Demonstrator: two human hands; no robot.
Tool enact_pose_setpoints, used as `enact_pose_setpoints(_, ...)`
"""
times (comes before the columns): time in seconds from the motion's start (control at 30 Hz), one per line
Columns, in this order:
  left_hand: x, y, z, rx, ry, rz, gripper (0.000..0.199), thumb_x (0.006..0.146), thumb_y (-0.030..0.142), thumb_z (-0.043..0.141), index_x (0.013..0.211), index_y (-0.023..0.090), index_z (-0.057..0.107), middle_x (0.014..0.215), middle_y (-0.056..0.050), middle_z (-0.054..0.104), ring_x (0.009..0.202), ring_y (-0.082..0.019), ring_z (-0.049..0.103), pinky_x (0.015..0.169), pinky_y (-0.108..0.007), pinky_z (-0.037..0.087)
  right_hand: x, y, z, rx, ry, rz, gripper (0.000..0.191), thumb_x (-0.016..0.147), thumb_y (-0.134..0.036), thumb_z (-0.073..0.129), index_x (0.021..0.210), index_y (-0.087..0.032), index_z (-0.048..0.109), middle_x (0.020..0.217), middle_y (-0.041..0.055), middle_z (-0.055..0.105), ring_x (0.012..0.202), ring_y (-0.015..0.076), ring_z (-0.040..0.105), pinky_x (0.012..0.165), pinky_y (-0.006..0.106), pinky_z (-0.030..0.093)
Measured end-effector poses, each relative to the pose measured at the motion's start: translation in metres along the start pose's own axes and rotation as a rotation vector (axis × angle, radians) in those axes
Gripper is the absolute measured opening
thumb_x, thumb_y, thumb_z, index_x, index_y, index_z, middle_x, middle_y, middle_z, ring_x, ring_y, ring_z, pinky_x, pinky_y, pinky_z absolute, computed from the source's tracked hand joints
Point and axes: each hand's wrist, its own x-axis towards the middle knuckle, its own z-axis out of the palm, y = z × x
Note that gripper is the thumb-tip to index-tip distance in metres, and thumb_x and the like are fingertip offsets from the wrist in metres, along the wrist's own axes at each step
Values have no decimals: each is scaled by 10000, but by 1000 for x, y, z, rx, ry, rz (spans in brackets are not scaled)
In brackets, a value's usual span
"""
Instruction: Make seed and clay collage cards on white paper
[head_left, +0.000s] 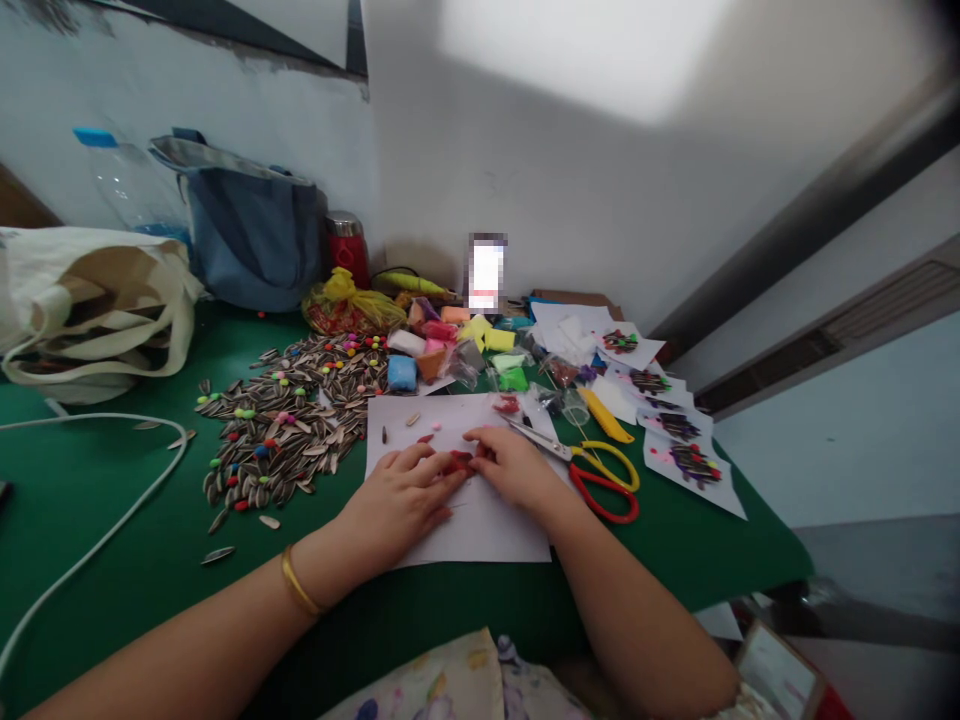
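On a white sheet of paper (495,535), my two hands meet over a small red piece (460,461) that looks like modelling clay. My left hand (405,500) lies palm down with its fingers stretched out, the tips touching the red piece. My right hand (517,470) has curled fingers, with thumb and forefinger pinched at the piece's right end; part of it is hidden. A dark sunflower seed (385,435) and a pale one (412,419) lie on the paper. Another red lump (505,404) sits at its upper edge.
A heap of sunflower seeds (300,430) with coloured bits spreads at left. Scissors (600,470) and a yellow cutter (606,415) lie right. Coloured clay packs (402,373) stand behind. Seed-decorated papers (697,470) line the right edge. Bags (255,230) and a white cable (161,480) are left.
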Motion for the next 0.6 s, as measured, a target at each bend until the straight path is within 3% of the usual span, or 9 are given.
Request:
enact_pose_setpoints(0.23,0,-1,2,-14,-1,4,537,911,332,605,1430,356,469,1406,-62,535,1296,-337,422,1041,-498,387,0,-1,0,10,-5,-12,354,873,-152,592,1218,-202,655,1026,58,698,928,188,618,846,293,464)
enact_pose_setpoints(0.37,0,-3,-2,-91,13,-19,592,882,309,648,1438,296,446,1383,-79,547,1286,-318,448,1065,-502,388,-1,1,-2,47,-15,-20,358,873,-157,598,1225,-197,645,1007,53,688,922,181,611,854,292,460)
enact_pose_setpoints(0.6,-1,-12,-12,-215,33,-30,369,841,296,699,1198,245,618,1274,-98,579,1273,-300,477,1055,-472,435,-4,-7,-5,-9,-54,-11,434,847,-264,683,1273,-206,622,895,32,652,810,171,578,722,264,423)
